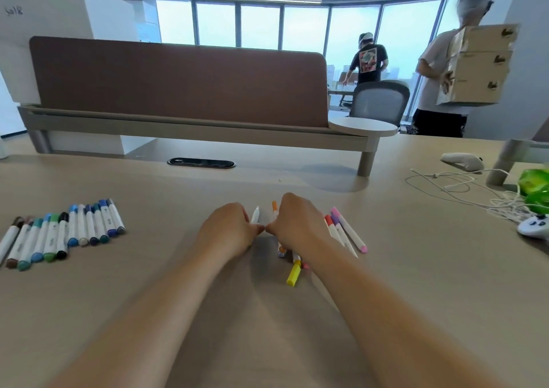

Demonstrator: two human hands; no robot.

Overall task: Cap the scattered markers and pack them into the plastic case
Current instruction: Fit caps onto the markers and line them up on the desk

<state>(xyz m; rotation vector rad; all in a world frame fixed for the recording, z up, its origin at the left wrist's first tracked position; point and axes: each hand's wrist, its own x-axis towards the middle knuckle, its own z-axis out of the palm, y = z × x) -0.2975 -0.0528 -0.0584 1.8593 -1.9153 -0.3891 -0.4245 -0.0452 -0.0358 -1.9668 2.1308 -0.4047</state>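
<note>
Capping was seemingly under way: the white marker (255, 215) was pinched by the left hand (228, 228); the right hand (297, 224) was curled, its grip's contents hidden. A straight push was called for.

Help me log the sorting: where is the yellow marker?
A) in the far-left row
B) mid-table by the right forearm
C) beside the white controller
B: the yellow marker lies beside the right forearm, far from the blue-green row and the controller.
</note>
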